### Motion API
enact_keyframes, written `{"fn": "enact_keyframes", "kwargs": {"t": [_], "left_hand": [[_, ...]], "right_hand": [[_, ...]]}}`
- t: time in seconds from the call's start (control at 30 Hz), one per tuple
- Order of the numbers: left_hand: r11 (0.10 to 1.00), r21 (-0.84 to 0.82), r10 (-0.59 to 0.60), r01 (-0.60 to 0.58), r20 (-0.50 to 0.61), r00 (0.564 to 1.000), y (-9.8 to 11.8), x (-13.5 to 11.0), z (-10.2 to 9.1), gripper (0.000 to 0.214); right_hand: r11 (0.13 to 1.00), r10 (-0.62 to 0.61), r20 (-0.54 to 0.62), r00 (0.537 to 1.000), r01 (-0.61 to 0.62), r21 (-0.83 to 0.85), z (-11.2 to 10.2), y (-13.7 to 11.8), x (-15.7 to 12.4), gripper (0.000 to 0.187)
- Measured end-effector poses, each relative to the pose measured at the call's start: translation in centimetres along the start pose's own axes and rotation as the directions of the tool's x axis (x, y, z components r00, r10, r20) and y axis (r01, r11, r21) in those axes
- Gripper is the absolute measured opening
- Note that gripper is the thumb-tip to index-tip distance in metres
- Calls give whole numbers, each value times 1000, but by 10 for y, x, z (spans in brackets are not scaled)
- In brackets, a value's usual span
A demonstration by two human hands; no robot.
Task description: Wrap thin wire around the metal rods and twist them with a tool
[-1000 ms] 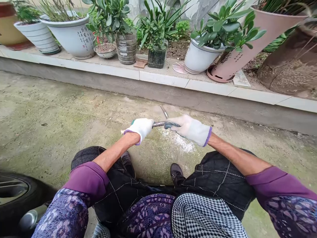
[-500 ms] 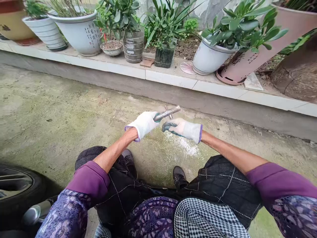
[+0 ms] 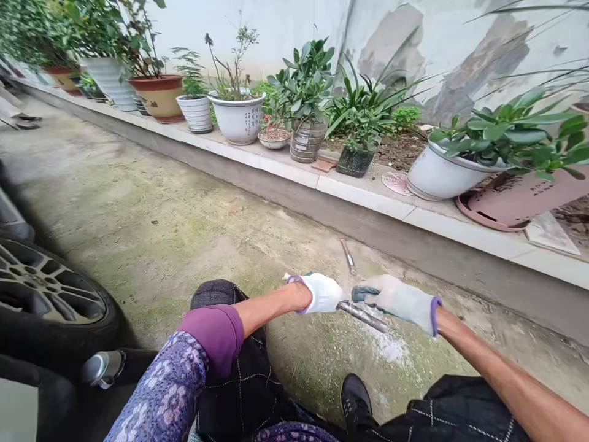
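My left hand [image 3: 324, 293], in a white glove with a purple cuff, is closed around a dull metal rod [image 3: 365, 317]. The rod slants down to the right, its free end above white powder [image 3: 391, 345] on the concrete. Just right of the rod is my right hand [image 3: 396, 299], also gloved. Its grey-coated fingers are curled together; whatever may be between them is hidden. Beyond both hands a second metal piece [image 3: 348, 256], thin and long, lies on the ground, apart from them.
A low ledge [image 3: 289, 175] runs across in front, lined with potted plants, among them a white pot [image 3: 238, 123] and a tilted pink pot [image 3: 529, 196]. A car wheel [image 3: 46, 282] and a metal cylinder [image 3: 102, 368] are at my left. My shoe [image 3: 355, 399] stands near the powder.
The view has swung left, showing more of the ledge and wheel. The rod, pointing up to the right before, now slopes downward, and the left hand has come close to the right fingers.
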State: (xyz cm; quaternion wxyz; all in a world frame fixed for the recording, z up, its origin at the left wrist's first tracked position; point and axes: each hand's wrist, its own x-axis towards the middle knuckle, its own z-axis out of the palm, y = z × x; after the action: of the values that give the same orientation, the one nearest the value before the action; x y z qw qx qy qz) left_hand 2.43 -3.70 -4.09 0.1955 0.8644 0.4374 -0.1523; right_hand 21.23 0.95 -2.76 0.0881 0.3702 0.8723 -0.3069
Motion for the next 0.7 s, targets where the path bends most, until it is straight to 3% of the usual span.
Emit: {"fn": "enact_keyframes", "kwargs": {"t": [0.07,0.13,0.2,0.3,0.43,0.5,0.6,0.7], "left_hand": [[986,-148,60,-71,-78,995,-3,-9,-11,17],[915,-383,36,-124,-227,973,-9,-20,-22,12],[767,-623,-90,-154,-342,935,-16,-31,-32,12],[485,-851,-269,-203,-366,891,-24,-42,-41,24],[166,-946,-360,-279,-322,876,-29,-50,-49,34],[42,-952,-407,-304,-295,865,-34,-51,-54,34],[-68,-916,-450,-395,-325,832,-47,-47,-63,26],[-73,-899,-493,-432,-344,799,-60,-42,-70,19]], "right_hand": [[964,-40,18,999,34,263,-12,3,-2,32],[891,-89,11,996,75,447,-21,2,-4,41],[828,-86,-44,995,96,553,-24,0,-4,46],[732,-17,-115,993,91,675,-20,-5,0,49],[655,70,-169,983,82,751,-16,-18,3,49],[642,53,-224,973,139,754,-18,-19,5,49],[621,130,-251,959,118,775,-24,-8,7,51],[605,204,-212,956,47,795,-27,5,5,48]]}}
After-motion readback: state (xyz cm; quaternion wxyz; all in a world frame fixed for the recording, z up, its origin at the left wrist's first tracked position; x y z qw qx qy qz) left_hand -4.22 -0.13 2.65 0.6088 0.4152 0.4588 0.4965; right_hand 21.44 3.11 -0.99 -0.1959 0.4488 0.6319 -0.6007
